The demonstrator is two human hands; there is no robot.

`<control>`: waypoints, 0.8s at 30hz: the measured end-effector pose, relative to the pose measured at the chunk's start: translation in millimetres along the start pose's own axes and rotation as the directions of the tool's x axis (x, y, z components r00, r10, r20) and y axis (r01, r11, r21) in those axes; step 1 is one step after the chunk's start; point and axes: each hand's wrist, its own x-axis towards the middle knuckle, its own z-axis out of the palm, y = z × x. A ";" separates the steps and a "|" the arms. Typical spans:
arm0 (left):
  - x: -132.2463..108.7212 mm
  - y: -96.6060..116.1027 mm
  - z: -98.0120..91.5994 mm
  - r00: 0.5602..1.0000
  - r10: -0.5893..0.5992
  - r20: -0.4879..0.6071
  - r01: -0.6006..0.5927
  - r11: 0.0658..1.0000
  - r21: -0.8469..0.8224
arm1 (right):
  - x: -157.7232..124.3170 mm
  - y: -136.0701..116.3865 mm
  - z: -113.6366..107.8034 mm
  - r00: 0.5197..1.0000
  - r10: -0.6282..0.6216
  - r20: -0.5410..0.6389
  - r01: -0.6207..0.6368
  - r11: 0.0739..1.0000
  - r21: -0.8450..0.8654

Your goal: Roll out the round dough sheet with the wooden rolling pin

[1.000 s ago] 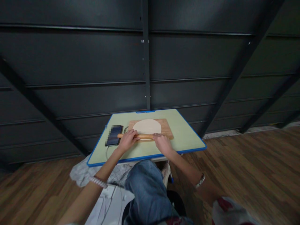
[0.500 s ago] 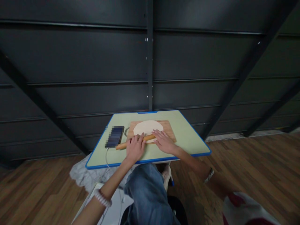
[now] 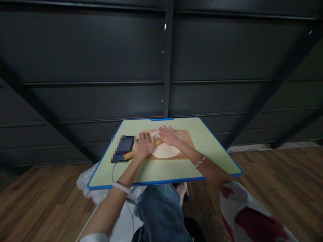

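Note:
A wooden rolling pin (image 3: 130, 155) lies aslant across a pale, round sheet of dough (image 3: 165, 152), its near left end sticking out past the board. My left hand (image 3: 145, 145) rests palm down on the pin's left part, fingers stretched forward and apart. On the pin's right part lies my right hand (image 3: 168, 135), flat, with extended fingers reaching over the far part of the dough. The hand covers the pin's right end. Beneath the dough is a wooden cutting board (image 3: 187, 138); my left hand hides its left side.
A phone (image 3: 124, 146), partly pixelated, lies left of the board with a white cable (image 3: 112, 173) running off the table edge. The small green table (image 3: 207, 151) has a blue rim. Dark wall panels (image 3: 126, 64) rise behind it. My jeans-clad leg (image 3: 164, 211) is below.
Both hands have moved forward with the rolling pin, from the dough's near edge toward its far part. More of the near dough shows now. The camera view has shifted slightly.

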 end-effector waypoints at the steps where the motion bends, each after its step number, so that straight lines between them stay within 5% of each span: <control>1: 7.6 -3.3 0.0 0.999 -0.025 0.036 0.026 1.000 -0.014 | 8.0 -0.2 0.7 1.000 0.014 0.021 -0.015 1.000 0.013; 5: 33.4 -13.0 -0.8 0.991 -0.086 0.098 0.089 0.996 -0.028 | 33.0 0.3 3.2 0.990 0.097 0.102 -0.107 0.989 0.099; 10: 42.7 -17.3 -2.7 0.992 -0.053 0.116 0.061 0.996 -0.059 | 42.4 1.1 6.1 0.990 0.136 0.048 -0.141 0.982 0.123; 14: 24.2 -8.4 -8.7 0.989 -0.015 0.150 0.019 0.999 -0.027 | 32.4 1.2 9.2 0.997 0.082 -0.012 -0.081 0.995 0.059; 24: -50.4 27.6 -4.7 0.989 0.077 -0.126 -0.056 0.985 0.161 | -29.2 9.1 4.4 0.991 -0.077 -0.113 0.075 0.997 -0.016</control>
